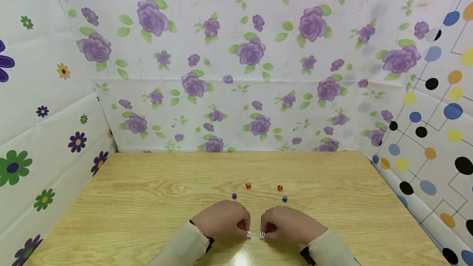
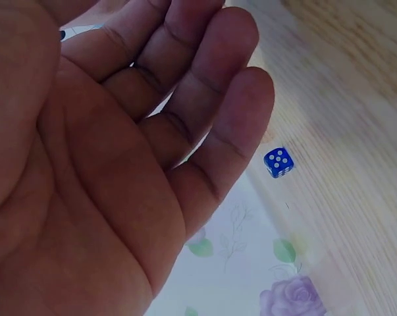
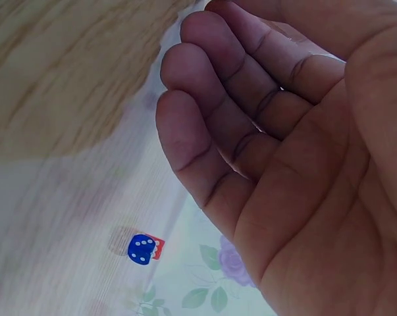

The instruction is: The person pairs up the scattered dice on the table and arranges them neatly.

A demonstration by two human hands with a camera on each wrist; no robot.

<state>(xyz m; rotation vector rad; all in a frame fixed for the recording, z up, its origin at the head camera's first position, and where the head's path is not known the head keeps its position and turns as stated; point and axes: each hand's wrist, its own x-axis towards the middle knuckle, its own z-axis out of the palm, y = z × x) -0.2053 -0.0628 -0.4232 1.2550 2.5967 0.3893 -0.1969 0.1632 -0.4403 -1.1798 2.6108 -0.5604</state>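
Observation:
In the head view my left hand (image 1: pixel 224 219) pinches a white die (image 1: pixel 249 234) between thumb and fingers, low over the table. My right hand (image 1: pixel 290 224) faces it and pinches a second white die (image 1: pixel 262 235), a small gap apart from the first. Beyond the left hand lies a blue die (image 1: pixel 234 196), also seen in the left wrist view as a blue die (image 2: pixel 278 162) with five dots up. Another blue die (image 1: pixel 285 199) lies beyond the right hand. Both wrist views show curled fingers, but the white dice are hidden there.
Farther back on the wooden table (image 1: pixel 155 192) lie two red dice, a left one (image 1: pixel 248 185) and a right one (image 1: pixel 280 188). A flowered cloth (image 1: pixel 221 106) hangs along the back edge. Patterned cloths also stand at the left and right sides.

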